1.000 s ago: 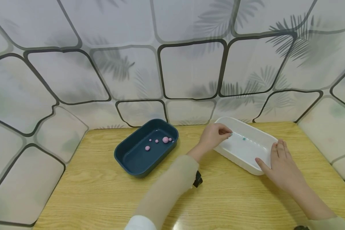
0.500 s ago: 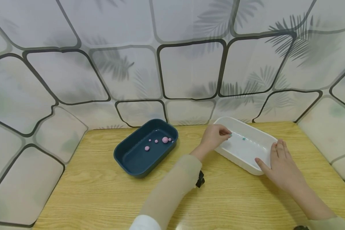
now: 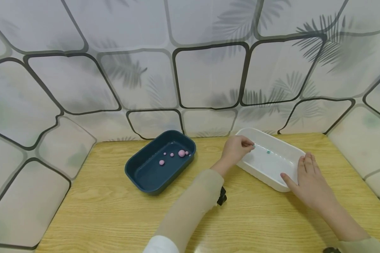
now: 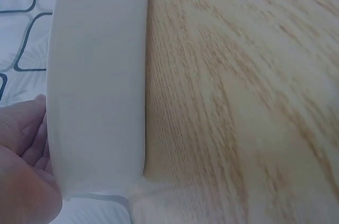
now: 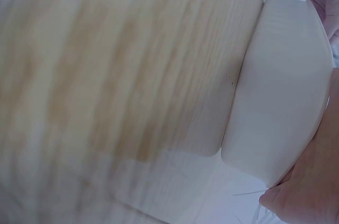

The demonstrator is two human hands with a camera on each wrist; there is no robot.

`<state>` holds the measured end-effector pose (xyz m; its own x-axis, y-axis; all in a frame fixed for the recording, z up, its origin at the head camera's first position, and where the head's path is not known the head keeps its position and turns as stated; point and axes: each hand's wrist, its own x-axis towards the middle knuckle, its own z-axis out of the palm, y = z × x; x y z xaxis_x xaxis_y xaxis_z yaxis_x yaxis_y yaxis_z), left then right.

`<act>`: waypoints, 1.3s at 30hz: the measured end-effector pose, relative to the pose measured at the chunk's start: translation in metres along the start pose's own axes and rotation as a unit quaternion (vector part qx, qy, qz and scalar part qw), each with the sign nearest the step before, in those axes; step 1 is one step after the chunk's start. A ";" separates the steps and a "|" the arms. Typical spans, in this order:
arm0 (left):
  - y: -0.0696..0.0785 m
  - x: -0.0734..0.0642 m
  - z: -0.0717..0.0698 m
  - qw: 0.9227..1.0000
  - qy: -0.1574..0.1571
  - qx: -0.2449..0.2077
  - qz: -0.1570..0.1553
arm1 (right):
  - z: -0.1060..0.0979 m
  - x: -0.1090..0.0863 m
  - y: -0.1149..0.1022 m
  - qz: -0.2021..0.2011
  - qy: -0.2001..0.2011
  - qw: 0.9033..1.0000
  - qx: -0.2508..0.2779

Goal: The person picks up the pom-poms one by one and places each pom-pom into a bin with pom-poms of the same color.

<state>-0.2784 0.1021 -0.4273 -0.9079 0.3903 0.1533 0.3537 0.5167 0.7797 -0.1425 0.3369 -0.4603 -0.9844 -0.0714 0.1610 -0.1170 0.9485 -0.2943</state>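
Observation:
My left hand [image 3: 235,149] reaches over the left end of a white rectangular tray [image 3: 263,177], fingertips together. It pinches a small teal ball, mostly hidden by the fingers in the head view. Another small teal ball [image 3: 268,152] lies on the tray floor to the right of those fingers. My right hand [image 3: 313,184] rests on the tray's right end, fingers straight and thumb over the near rim. In the left wrist view, my left hand [image 4: 26,155] is beside the tray wall [image 4: 100,81]; the fingertips are hidden behind it. The right wrist view shows my right hand [image 5: 307,187] at the rim.
To the left stands a dark blue tray [image 3: 139,186] with several pink balls of various sizes, the biggest pink ball [image 3: 182,153] near its right end. Both trays are on a wood-grain table [image 3: 104,211]. Patterned fabric walls [image 3: 209,77] rise behind and at both sides.
The left forearm has shifted slightly to the right, while its fingertips stay at nearly the same spot over the white tray. The right hand and both trays have not visibly moved.

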 end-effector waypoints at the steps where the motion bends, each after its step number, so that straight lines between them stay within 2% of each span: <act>1: 0.000 0.000 0.000 1.000 0.000 0.000 -0.001 | 0.000 0.000 0.000 0.001 0.000 1.000 -0.001; 10: -0.001 0.000 0.001 1.000 0.001 -0.002 -0.008 | -0.002 -0.001 -0.002 0.009 -0.009 1.000 -0.005; 15: 0.000 -0.002 0.000 1.000 0.005 -0.027 -0.014 | -0.002 -0.001 -0.002 0.011 -0.013 1.000 -0.006; 22: 0.001 -0.006 -0.007 0.998 0.008 -0.054 -0.023 | -0.003 -0.001 -0.002 0.013 -0.019 1.000 -0.005; 28: -0.006 -0.008 -0.011 0.998 0.006 -0.058 -0.014 | -0.004 0.000 -0.001 0.013 -0.022 1.000 -0.005; 34: -0.008 -0.014 -0.016 0.998 -0.008 -0.062 -0.003 | 0.000 0.000 -0.001 0.008 -0.012 1.000 0.006; 39: -0.008 -0.021 -0.023 0.997 -0.020 -0.070 -0.006 | 0.000 -0.001 -0.001 0.013 -0.012 1.000 0.009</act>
